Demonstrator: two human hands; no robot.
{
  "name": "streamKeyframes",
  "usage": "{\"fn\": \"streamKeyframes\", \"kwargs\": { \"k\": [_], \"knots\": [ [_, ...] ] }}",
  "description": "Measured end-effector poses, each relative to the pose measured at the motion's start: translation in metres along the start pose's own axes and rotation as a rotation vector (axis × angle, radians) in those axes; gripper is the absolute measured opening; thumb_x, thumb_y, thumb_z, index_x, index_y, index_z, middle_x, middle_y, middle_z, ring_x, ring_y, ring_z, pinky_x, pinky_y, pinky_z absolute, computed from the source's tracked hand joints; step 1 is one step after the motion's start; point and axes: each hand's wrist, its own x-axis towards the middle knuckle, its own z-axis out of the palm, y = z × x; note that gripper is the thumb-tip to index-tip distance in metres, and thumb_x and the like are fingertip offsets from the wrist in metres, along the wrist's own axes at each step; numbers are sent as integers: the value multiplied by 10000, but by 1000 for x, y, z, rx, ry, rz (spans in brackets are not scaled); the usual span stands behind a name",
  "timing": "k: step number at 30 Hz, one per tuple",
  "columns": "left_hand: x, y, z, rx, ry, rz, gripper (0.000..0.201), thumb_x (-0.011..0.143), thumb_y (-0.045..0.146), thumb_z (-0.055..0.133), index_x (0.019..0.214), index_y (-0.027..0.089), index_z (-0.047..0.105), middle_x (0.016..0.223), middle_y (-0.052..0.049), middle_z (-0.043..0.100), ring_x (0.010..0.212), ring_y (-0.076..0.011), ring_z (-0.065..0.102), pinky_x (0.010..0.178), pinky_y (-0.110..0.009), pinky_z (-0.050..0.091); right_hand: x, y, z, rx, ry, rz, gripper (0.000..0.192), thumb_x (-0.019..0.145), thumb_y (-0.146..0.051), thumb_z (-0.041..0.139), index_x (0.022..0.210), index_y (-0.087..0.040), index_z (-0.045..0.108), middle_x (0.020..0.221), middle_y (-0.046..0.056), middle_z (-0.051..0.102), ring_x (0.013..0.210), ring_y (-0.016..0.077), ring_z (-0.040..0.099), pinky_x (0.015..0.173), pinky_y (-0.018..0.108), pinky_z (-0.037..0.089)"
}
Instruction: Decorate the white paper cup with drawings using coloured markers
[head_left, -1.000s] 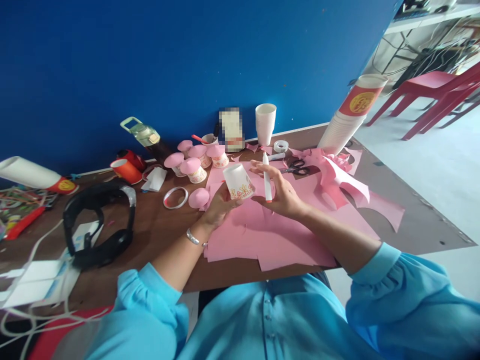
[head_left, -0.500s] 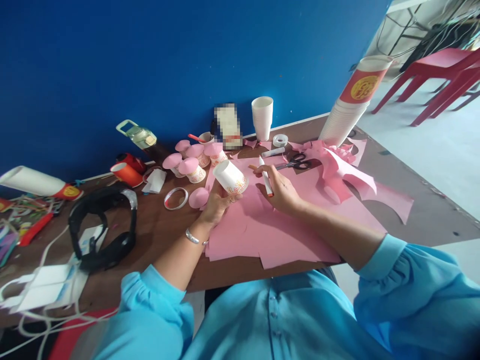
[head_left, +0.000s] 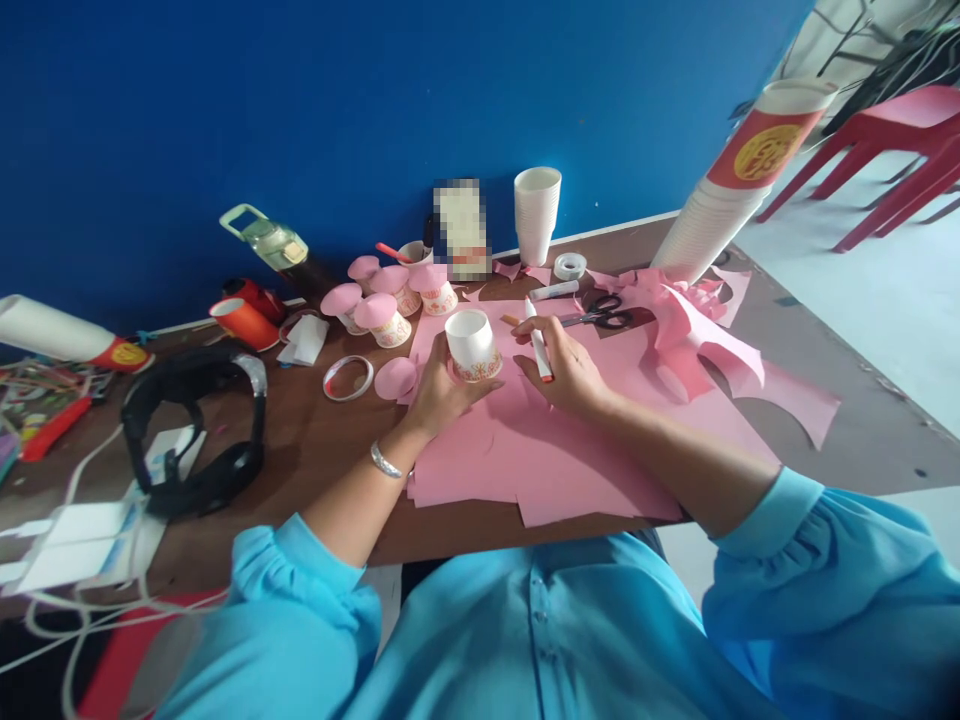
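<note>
My left hand (head_left: pixel 441 393) is closed round a white paper cup (head_left: pixel 471 345) with orange and red flowers drawn near its lower edge. The cup is upright, mouth facing up, over pink paper sheets (head_left: pixel 555 460). Between the fingers of my right hand (head_left: pixel 568 370) is a white marker (head_left: pixel 538 340) with a red end pointing down; an orange-brown stick-like thing (head_left: pixel 512 321) also shows at these fingers. Left of the cup stand several small decorated cups (head_left: pixel 390 328) with pink paper cone tops (head_left: pixel 377 310). A loose pink cone (head_left: pixel 396 378) lies nearer my left hand.
Scissors (head_left: pixel 609 312), a capped marker (head_left: pixel 555 290) and a tape roll (head_left: pixel 570 266) lie behind my right hand. Cup stacks (head_left: pixel 536 215) and pink scraps (head_left: pixel 705 335) are at the back and right. A tape ring (head_left: pixel 348 379), bottle (head_left: pixel 277 245) and black headset (head_left: pixel 195 430) are left.
The cup has turned from tilted to upright in my left hand. My right hand still holds the marker, almost in the same place. The view has shifted slightly.
</note>
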Motion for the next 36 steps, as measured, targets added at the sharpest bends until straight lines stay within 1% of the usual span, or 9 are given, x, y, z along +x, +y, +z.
{"fn": "streamKeyframes", "kwargs": {
  "k": [3,8,11,14,20,23,27,32,36],
  "knots": [
    [1,3,3,71,19,-32,894,627,396,1013,1358,236,524,1300,-111,655,1234,-344,642,1070,-497,504,0,-2,-1,25,-4,1,338,914,-253,634,1223,-270,497,1273,135,742,1179,310,745,1001,537,619],
    [0,18,11,220,74,-85,942,527,381,1046,1309,189,558,1353,-172,619,1277,-425,580,1094,-571,470,-3,-3,-2,92,-27,-21,425,934,-336,700,1294,-283,481,1358,121,701,1243,300,721,1023,523,617],
    [0,22,15,270,35,-100,907,547,370,1033,1317,211,582,1346,-150,627,1310,-431,551,1122,-580,447,-4,-2,-2,77,-32,-41,476,917,-392,749,1300,-288,487,1315,105,703,1228,300,721,1013,509,627],
    [-1,22,17,273,-22,-88,871,549,267,1012,1317,211,603,1365,-152,626,1327,-438,534,1136,-583,443,-4,0,-3,43,-51,-39,463,914,-382,745,1295,-295,496,1312,92,703,1159,287,739,991,506,635],
    [-2,22,10,156,-132,-90,1010,573,328,1012,1455,190,541,1511,-185,559,1460,-457,456,1245,-613,353,-1,0,-3,75,-60,-52,445,914,-312,730,1290,-308,492,1373,104,694,1250,306,721,1013,512,630],
    [0,21,4,-101,-192,-106,906,699,321,941,1493,203,519,1522,-160,566,1435,-402,528,1237,-564,397,0,-1,-5,74,-60,-48,428,915,-310,718,1277,-314,489,1370,98,702,1239,301,727,1004,506,633],
    [2,19,-2,-379,-266,-123,779,730,263,877,1453,242,587,1562,-132,567,1414,-386,560,1187,-537,458,1,0,-6,55,-33,-14,376,934,-310,676,1265,-311,499,1390,95,702,1209,285,733,1003,501,635],
    [4,17,-5,-332,-311,-81,738,709,226,845,1414,187,630,1537,-158,611,1456,-410,528,1223,-537,415,2,3,-7,75,7,-7,309,955,-263,618,1245,-309,521,1334,85,729,1126,253,756,989,475,633],
    [5,11,-6,-262,-302,-70,673,791,276,813,1424,181,605,1511,-160,630,1425,-380,558,1223,-525,408,4,6,-8,45,29,-1,282,973,-297,613,1247,-295,546,1281,88,744,1101,250,752,955,467,634]
  ]
}}
